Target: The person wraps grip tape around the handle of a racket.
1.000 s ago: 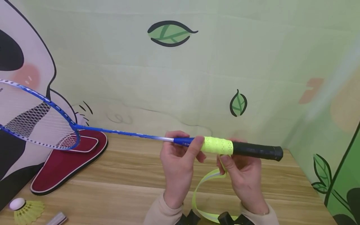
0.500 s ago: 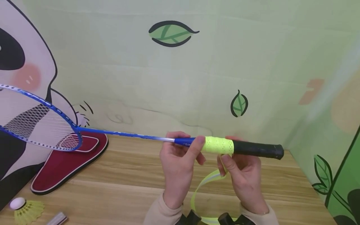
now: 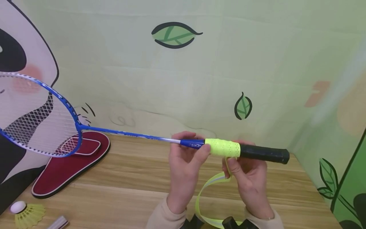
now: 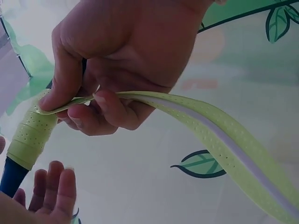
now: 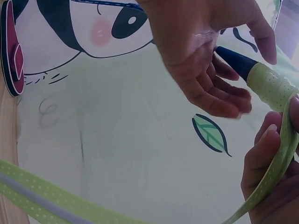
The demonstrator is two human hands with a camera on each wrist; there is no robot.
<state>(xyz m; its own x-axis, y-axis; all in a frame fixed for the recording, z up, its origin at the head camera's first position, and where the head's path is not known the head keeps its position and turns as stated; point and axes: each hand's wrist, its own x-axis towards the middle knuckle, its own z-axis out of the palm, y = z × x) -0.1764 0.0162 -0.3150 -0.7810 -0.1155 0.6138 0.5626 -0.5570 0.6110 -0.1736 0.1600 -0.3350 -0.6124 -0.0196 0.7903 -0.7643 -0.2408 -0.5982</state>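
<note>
A blue badminton racket (image 3: 137, 137) is held up level, its head at the left and black handle end at the right. Yellow perforated overgrip tape (image 3: 223, 147) wraps the handle's upper part. My left hand (image 3: 184, 175) holds the blue cone, thumb by the wrap's edge; in the right wrist view its fingers (image 5: 219, 95) curl loosely near the cone. My right hand (image 3: 251, 183) is under the handle and pinches the tape's loose strip between thumb and finger. In the left wrist view the strip (image 4: 210, 123) runs away from that pinch, a pale stripe along it.
A wooden table (image 3: 120, 197) lies below. A yellow shuttlecock (image 3: 27, 213) and a small silvery object (image 3: 58, 222), partly cut off, are at lower left. A dark red panel (image 3: 68, 173) stands behind, before a printed cloth wall (image 3: 128, 70).
The racket has turned about its shaft, so its head faces me more and the cone's lettering shows more. My left hand has shifted slightly right; my right hand keeps pinching the tape.
</note>
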